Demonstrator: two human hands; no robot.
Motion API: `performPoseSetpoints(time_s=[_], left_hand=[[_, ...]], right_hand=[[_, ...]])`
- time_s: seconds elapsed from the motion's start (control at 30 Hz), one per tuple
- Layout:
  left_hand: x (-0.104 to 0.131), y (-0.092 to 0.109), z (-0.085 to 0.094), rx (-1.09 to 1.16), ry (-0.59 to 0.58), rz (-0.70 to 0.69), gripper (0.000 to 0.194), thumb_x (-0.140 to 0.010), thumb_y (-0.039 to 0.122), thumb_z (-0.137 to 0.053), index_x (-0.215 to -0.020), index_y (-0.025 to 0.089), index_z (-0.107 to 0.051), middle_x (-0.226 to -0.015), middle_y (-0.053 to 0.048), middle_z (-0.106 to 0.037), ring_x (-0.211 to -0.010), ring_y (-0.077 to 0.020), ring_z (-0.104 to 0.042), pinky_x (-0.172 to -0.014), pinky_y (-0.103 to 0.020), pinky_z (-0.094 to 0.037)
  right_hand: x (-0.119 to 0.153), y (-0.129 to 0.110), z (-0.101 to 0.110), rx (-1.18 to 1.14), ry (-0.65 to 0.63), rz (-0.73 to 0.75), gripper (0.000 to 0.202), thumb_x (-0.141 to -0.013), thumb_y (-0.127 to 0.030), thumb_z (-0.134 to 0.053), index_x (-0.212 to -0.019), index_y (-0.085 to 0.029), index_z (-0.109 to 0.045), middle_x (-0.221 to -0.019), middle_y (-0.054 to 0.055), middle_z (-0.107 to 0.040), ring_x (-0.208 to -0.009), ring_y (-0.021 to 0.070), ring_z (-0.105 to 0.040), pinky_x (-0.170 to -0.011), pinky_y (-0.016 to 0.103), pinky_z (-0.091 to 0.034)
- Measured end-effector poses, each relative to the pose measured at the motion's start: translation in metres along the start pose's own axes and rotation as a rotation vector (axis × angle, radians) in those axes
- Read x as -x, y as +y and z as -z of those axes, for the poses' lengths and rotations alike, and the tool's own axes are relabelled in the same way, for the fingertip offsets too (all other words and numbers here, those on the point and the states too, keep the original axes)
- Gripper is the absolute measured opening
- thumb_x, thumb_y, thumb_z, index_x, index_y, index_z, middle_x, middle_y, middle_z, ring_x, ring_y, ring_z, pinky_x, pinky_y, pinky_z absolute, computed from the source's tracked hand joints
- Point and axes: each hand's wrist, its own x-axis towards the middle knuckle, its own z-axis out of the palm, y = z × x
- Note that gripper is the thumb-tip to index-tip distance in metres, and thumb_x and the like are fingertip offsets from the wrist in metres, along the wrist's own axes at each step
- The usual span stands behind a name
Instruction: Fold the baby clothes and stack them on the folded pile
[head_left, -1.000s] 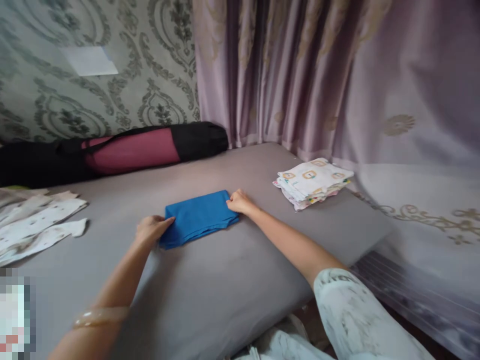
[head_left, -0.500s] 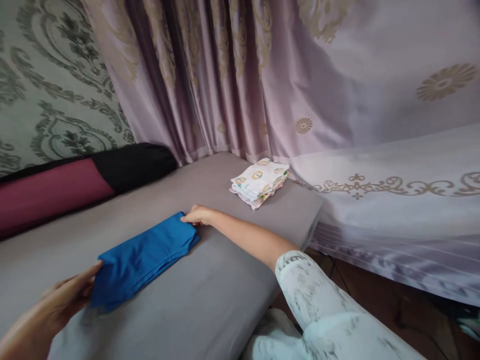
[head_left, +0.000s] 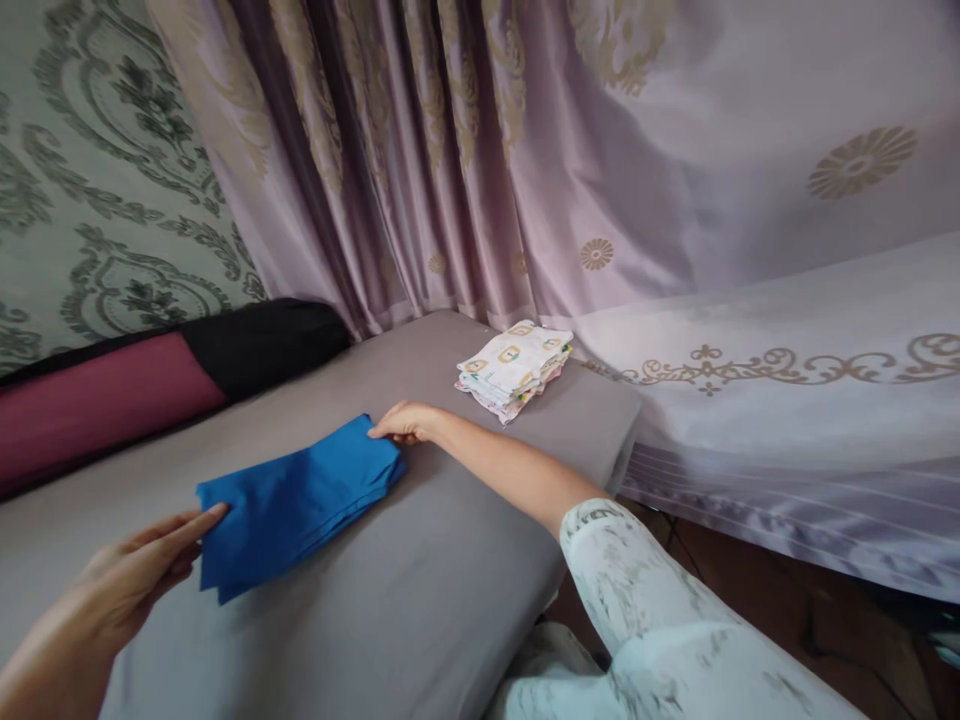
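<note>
A folded blue cloth (head_left: 300, 505) is stretched between my two hands over the grey bed surface. My left hand (head_left: 150, 560) pinches its left end, thumb on top and the other fingers underneath. At the far right corner of the cloth, my right hand (head_left: 405, 422) grips the edge between thumb and fingers. The cloth sags a little in the middle and its lower layers show along the near edge. Beyond my right hand lies a stack of folded printed cloths (head_left: 514, 362), white on top, touched by neither hand.
The grey mattress (head_left: 360, 640) ends at an edge on the right, above a brown floor (head_left: 757, 590). A black and maroon bolster (head_left: 112, 400) lies along the patterned wall at the left. Purple curtains (head_left: 555, 200) hang behind the mattress and down its right side.
The left end of the blue cloth has been raised, with my left hand now further over its corner. My right hand has shifted slightly up and right with its corner.
</note>
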Motion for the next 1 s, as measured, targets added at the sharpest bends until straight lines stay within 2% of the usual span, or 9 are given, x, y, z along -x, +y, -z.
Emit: performPoseSetpoints(time_s=[0.1,0.17,0.23,0.4,0.53,0.67,0.8,0.87,1.0], left_hand=[[0.007,0.029,-0.01,0.262,-0.154,0.001,0.05,-0.023,0.053,-0.088,-0.061,0.026,-0.068,-0.051,0.008,-0.058,-0.054,-0.0077,-0.046,-0.051,-0.018,-0.04],[0.016,0.053,-0.021,0.324,-0.24,-0.041,0.047,-0.026,0.049,-0.089,-0.054,0.022,-0.063,-0.045,0.007,-0.049,-0.05,-0.0062,-0.039,-0.048,-0.017,-0.035],[0.025,0.076,-0.037,0.393,-0.306,-0.089,0.046,-0.028,0.044,-0.09,-0.053,0.019,-0.061,-0.046,0.006,-0.046,-0.05,-0.0055,-0.037,-0.046,-0.017,-0.032],[0.04,0.123,-0.093,0.499,-0.432,-0.228,0.039,-0.039,0.036,-0.087,-0.062,0.015,-0.064,-0.055,0.004,-0.054,-0.049,-0.0039,-0.04,-0.045,-0.016,-0.031],[0.05,0.152,-0.143,0.564,-0.517,-0.287,0.033,-0.047,0.033,-0.083,-0.064,0.014,-0.063,-0.061,0.001,-0.06,-0.046,-0.0033,-0.04,-0.045,-0.017,-0.031],[0.061,0.179,-0.189,0.617,-0.581,-0.284,0.028,-0.051,0.031,-0.081,-0.063,0.014,-0.061,-0.061,0.0,-0.062,-0.043,-0.0032,-0.039,-0.043,-0.018,-0.028],[0.064,0.198,-0.234,0.64,-0.615,-0.256,0.026,-0.055,0.031,-0.079,-0.062,0.014,-0.059,-0.061,0.0,-0.063,-0.041,-0.0029,-0.039,-0.043,-0.018,-0.027],[0.064,0.205,-0.255,0.644,-0.636,-0.254,0.027,-0.056,0.031,-0.079,-0.061,0.015,-0.058,-0.059,0.0,-0.061,-0.041,-0.0031,-0.039,-0.042,-0.018,-0.027],[0.065,0.213,-0.288,0.653,-0.654,-0.229,0.026,-0.059,0.029,-0.077,-0.06,0.015,-0.055,-0.056,0.001,-0.059,-0.04,-0.0036,-0.039,-0.041,-0.018,-0.024]], right_hand=[[0.017,-0.009,0.035,0.063,0.098,0.051,0.022,-0.083,-0.02,-0.068,-0.066,-0.015,-0.057,-0.043,-0.011,-0.04,-0.038,0.0027,-0.031,-0.039,0.015,-0.023],[0.029,-0.014,0.063,0.141,0.193,0.079,0.013,-0.082,-0.023,-0.071,-0.075,-0.015,-0.064,-0.043,-0.011,-0.038,-0.038,0.0032,-0.029,-0.039,0.016,-0.021],[0.04,-0.02,0.092,0.248,0.274,0.067,0.012,-0.081,-0.026,-0.073,-0.084,-0.015,-0.068,-0.043,-0.011,-0.039,-0.039,0.0043,-0.031,-0.04,0.017,-0.024],[0.065,-0.033,0.157,0.29,0.374,-0.003,0.008,-0.087,-0.017,-0.064,-0.088,-0.01,-0.068,-0.042,-0.008,-0.045,-0.034,0.0043,-0.034,-0.036,0.016,-0.024],[0.08,-0.039,0.197,0.245,0.502,-0.137,0.017,-0.092,-0.016,-0.057,-0.084,-0.007,-0.067,-0.045,-0.002,-0.056,-0.033,0.0044,-0.044,-0.034,0.013,-0.028],[0.087,-0.033,0.231,0.081,0.579,-0.177,0.021,-0.096,-0.016,-0.051,-0.089,-0.004,-0.067,-0.055,0.004,-0.065,-0.04,0.0069,-0.056,-0.039,0.012,-0.038],[0.08,-0.017,0.263,0.006,0.74,-0.133,0.024,-0.098,-0.013,-0.044,-0.102,0.003,-0.062,-0.057,0.008,-0.066,-0.045,0.0112,-0.062,-0.043,0.015,-0.043],[0.073,-0.008,0.279,0.017,0.797,-0.129,0.025,-0.097,-0.014,-0.044,-0.103,0.004,-0.062,-0.056,0.009,-0.066,-0.049,0.0142,-0.065,-0.045,0.017,-0.046],[0.061,0.005,0.307,0.135,0.891,-0.127,0.026,-0.094,-0.021,-0.053,-0.092,0.001,-0.067,-0.056,0.01,-0.066,-0.051,0.0165,-0.067,-0.051,0.023,-0.053]])
